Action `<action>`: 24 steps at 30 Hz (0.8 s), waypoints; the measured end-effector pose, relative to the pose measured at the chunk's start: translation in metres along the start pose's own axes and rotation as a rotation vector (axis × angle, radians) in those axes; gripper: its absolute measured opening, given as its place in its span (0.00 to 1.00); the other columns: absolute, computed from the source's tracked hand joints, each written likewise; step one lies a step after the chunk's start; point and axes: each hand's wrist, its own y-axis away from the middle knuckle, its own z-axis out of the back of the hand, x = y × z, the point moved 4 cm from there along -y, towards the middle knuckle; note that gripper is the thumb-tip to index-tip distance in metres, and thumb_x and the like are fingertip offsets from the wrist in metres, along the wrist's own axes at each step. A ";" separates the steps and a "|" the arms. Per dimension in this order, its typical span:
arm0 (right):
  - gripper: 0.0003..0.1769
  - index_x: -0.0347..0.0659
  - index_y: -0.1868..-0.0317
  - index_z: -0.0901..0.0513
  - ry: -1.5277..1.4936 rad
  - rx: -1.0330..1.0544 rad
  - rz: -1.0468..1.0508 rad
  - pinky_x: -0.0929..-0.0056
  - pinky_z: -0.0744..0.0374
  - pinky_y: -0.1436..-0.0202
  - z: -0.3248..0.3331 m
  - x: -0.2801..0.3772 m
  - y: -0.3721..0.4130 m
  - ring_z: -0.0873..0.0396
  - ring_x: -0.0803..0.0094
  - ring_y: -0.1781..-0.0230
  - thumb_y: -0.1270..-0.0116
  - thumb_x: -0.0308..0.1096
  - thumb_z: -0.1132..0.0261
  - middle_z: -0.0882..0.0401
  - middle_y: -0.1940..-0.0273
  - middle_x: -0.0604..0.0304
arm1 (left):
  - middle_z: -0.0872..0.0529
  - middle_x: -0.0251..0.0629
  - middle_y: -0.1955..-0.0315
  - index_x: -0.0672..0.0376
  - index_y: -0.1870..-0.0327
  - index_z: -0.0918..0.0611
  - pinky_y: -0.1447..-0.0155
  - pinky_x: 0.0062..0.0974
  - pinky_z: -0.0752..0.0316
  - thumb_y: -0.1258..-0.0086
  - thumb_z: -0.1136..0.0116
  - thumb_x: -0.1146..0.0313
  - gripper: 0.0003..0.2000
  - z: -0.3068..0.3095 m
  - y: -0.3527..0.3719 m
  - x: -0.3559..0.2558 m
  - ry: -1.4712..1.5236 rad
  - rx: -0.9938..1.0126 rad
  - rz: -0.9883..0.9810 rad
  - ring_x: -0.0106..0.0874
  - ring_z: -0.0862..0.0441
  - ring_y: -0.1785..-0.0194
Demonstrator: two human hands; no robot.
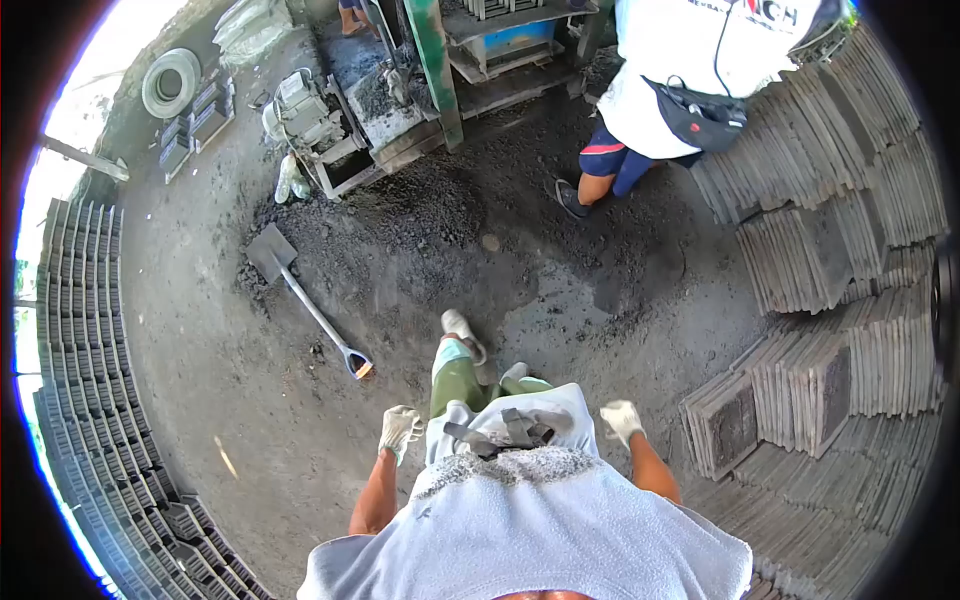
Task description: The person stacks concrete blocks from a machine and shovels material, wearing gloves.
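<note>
My left hand (401, 428), in a pale work glove, hangs beside my hip with its fingers curled; whether anything is inside them is hidden. On the other side of my body, my right hand (622, 421) wears a similar glove and hangs free of any object I can make out, its fingers too small to read. A shovel (318, 315) lies on the ground ahead to the left, its blade by a heap of dark loose material (410, 225) and its handle end nearest my left hand. Neither hand touches it.
A co-worker (670, 90) stands ahead on the right. Stacked flat boards (800, 390) line the right side, and racks (95, 370) curve along the left. A machine (440, 80) with a motor (300, 108) stands ahead. A coiled hose (151, 84) lies far left.
</note>
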 end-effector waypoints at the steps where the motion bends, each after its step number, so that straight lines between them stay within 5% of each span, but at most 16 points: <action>1: 0.28 0.32 0.44 0.16 0.002 -0.001 0.001 0.57 0.12 0.59 0.004 0.007 -0.005 0.12 0.55 0.59 0.42 0.40 0.29 0.13 0.50 0.47 | 0.19 0.38 0.78 0.64 0.60 0.19 0.76 0.24 0.27 0.34 0.43 0.73 0.06 -0.008 -0.002 -0.002 0.013 0.016 0.006 0.29 0.21 0.80; 3: 0.27 0.33 0.46 0.15 0.189 -0.095 0.338 0.65 0.16 0.54 0.007 0.040 -0.064 0.13 0.62 0.57 0.40 0.44 0.29 0.12 0.51 0.49 | 0.19 0.37 0.78 0.64 0.62 0.20 0.76 0.24 0.28 0.34 0.43 0.73 0.05 -0.021 -0.004 -0.013 -0.025 0.033 0.034 0.28 0.21 0.80; 6: 0.26 0.34 0.45 0.15 0.208 -0.049 0.371 0.63 0.18 0.48 0.014 0.172 -0.065 0.14 0.59 0.50 0.37 0.44 0.29 0.13 0.49 0.50 | 0.19 0.35 0.78 0.62 0.63 0.20 0.75 0.24 0.27 0.34 0.43 0.72 0.04 -0.033 -0.021 -0.035 -0.052 0.066 0.041 0.27 0.21 0.79; 8: 0.22 0.39 0.49 0.14 0.365 -0.141 0.618 0.62 0.20 0.43 0.023 0.236 -0.099 0.15 0.56 0.49 0.38 0.45 0.29 0.12 0.52 0.49 | 0.19 0.35 0.78 0.61 0.63 0.19 0.75 0.24 0.27 0.34 0.43 0.71 0.04 -0.043 -0.046 -0.064 -0.070 0.082 0.032 0.27 0.21 0.79; 13: 0.19 0.38 0.52 0.14 0.388 -0.247 0.811 0.64 0.19 0.46 0.056 0.369 -0.126 0.14 0.57 0.51 0.37 0.43 0.29 0.12 0.54 0.50 | 0.20 0.34 0.78 0.60 0.65 0.19 0.76 0.24 0.27 0.34 0.45 0.72 0.03 -0.081 -0.133 -0.174 -0.057 0.082 -0.009 0.26 0.22 0.80; 19: 0.22 0.34 0.50 0.14 0.284 -0.176 0.565 0.64 0.18 0.45 0.087 0.370 -0.211 0.13 0.58 0.52 0.38 0.42 0.27 0.12 0.53 0.48 | 0.23 0.30 0.80 0.62 0.64 0.19 0.76 0.22 0.30 0.32 0.45 0.71 0.05 -0.149 -0.249 -0.350 0.005 0.199 -0.126 0.23 0.26 0.80; 21: 0.23 0.32 0.49 0.14 0.234 -0.156 0.382 0.64 0.18 0.47 0.091 0.337 -0.236 0.13 0.58 0.52 0.39 0.41 0.27 0.11 0.53 0.47 | 0.22 0.31 0.80 0.64 0.64 0.18 0.76 0.23 0.30 0.31 0.45 0.70 0.07 -0.162 -0.307 -0.378 0.212 0.444 -0.159 0.23 0.25 0.79; 24: 0.22 0.32 0.52 0.13 0.256 -0.110 0.238 0.62 0.18 0.50 0.092 0.311 -0.236 0.12 0.58 0.56 0.39 0.42 0.28 0.11 0.56 0.47 | 0.18 0.32 0.78 0.65 0.65 0.16 0.72 0.23 0.27 0.31 0.46 0.70 0.09 -0.178 -0.316 -0.462 -0.139 0.214 -0.341 0.23 0.23 0.78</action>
